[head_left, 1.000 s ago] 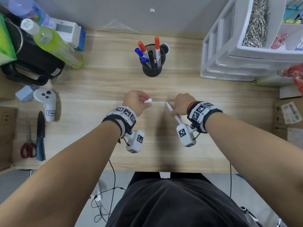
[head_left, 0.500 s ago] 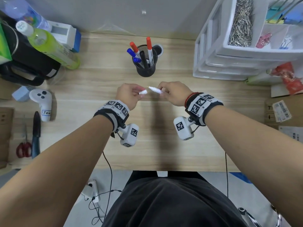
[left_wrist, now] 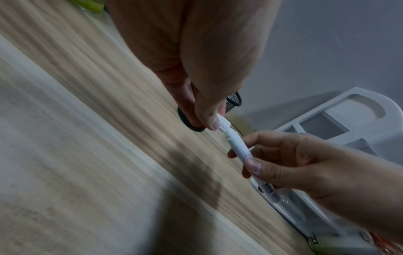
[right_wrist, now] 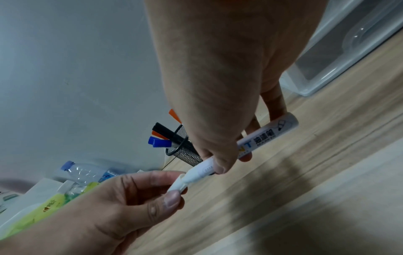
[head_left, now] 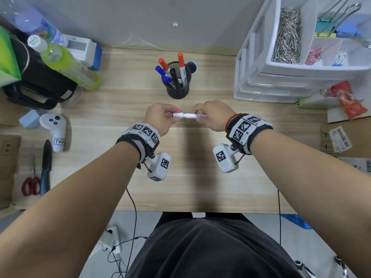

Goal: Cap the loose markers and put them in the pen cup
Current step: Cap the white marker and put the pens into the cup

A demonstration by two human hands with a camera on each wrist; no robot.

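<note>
At 9 o'clock on the tabletop point(head_left: 200, 189) I see a white controller point(head_left: 54, 129), well apart from the work. My left hand point(head_left: 160, 119) pinches the white cap point(head_left: 178, 114) between thumb and fingers point(right_wrist: 172, 200); the cap's mouth sits over the tip of the white marker point(head_left: 193, 115), which my right hand point(head_left: 212, 117) grips around the barrel, level above the tabletop. At 12 o'clock stands the black mesh pen cup point(head_left: 177, 85), already holding red, blue and black markers.

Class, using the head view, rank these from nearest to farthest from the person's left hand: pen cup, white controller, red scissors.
From the left hand:
1. Pen cup, just beyond it, slightly right.
2. White controller, far left.
3. Red scissors, at the left edge, nearer the person.
</note>
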